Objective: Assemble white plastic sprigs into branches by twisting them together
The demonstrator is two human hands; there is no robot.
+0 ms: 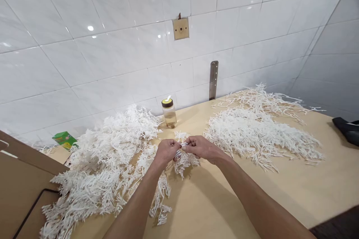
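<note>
My left hand (167, 150) and my right hand (200, 146) meet above the middle of the table, both with fingers pinched. Between their fingertips is a white branching sprig (184, 144), thin and frond-like. More of its white fronds (183, 164) hang below the hands; whether they belong to the same piece I cannot tell. A big heap of white sprigs (109, 157) lies to the left of my left hand. Beyond my right hand spreads a second pile of white sprigs (258, 130), with barer, thinner white stems (266, 99) behind it.
A jar of yellowish liquid (169, 114) stands near the wall, behind my hands. A brown metal strip (213, 80) leans at the wall. A green box (65, 140) and a cardboard box (25, 183) are at left, a black object (346, 130) at the right edge.
</note>
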